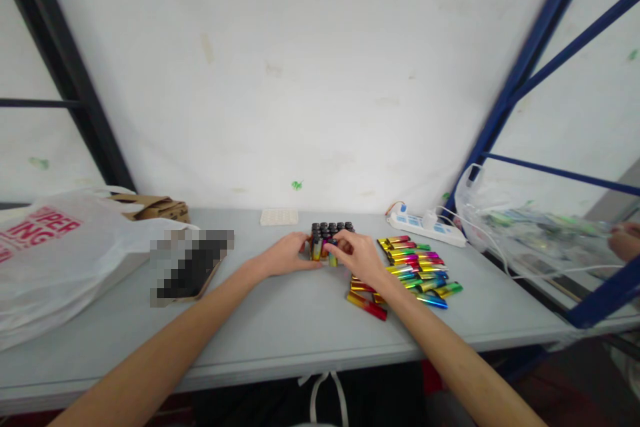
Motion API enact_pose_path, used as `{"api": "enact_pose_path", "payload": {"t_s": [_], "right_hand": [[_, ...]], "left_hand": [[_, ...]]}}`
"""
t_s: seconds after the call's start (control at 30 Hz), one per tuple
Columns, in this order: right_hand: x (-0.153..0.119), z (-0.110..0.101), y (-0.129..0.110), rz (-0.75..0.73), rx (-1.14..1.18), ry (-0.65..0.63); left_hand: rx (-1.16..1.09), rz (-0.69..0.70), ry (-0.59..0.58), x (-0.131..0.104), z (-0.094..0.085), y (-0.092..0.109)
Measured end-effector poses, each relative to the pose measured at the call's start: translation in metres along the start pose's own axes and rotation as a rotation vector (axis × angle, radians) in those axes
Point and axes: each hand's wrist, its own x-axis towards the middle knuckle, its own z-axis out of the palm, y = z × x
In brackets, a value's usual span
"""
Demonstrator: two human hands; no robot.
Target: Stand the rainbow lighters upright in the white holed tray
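Observation:
Rows of upright lighters (333, 228) with black tops stand packed together near the middle of the table. My left hand (290, 253) is curved against the left side of this block, thumb and fingers apart, with no lighter clearly held in it. At the front of the block, my right hand (356, 253) pinches a yellow-green lighter (333, 259) by its dark top. Beside it stands another upright yellowish lighter (317, 250). To the right of my right hand lies a loose pile of shiny multicoloured lighters (413, 267), partly covered by my forearm.
A pale gridded tray (279, 217) lies near the wall. A phone (193, 270) and a white plastic bag (65, 253) are at left. At the back right is a power strip (427, 228) with cables. Another person's hand (625, 240) shows at the far right.

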Motion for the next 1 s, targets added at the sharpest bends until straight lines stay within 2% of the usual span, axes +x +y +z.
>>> {"api": "enact_pose_path", "payload": {"t_s": [0.1, 0.33, 0.47, 0.6, 0.8, 1.0], "right_hand": [[0.0, 0.002, 0.002, 0.057, 0.011, 0.031], [0.0, 0.002, 0.004, 0.085, 0.014, -0.092], [0.003, -0.003, 0.007, 0.007, -0.149, -0.133], [0.006, -0.006, 0.008, -0.047, -0.223, -0.229], [0.016, -0.011, -0.002, 0.053, -0.423, -0.26], [0.021, -0.021, -0.004, -0.009, -0.329, -0.381]], "left_hand": [[0.029, -0.027, 0.003, 0.0, 0.001, -0.002], [0.02, -0.01, -0.008, 0.0, 0.001, -0.003], [0.027, -0.025, -0.019, 0.0, 0.001, -0.003], [0.058, -0.042, -0.031, 0.0, 0.002, -0.006], [0.058, -0.034, -0.027, 0.0, 0.003, -0.007], [0.04, -0.034, -0.042, 0.001, 0.002, -0.006]]}}
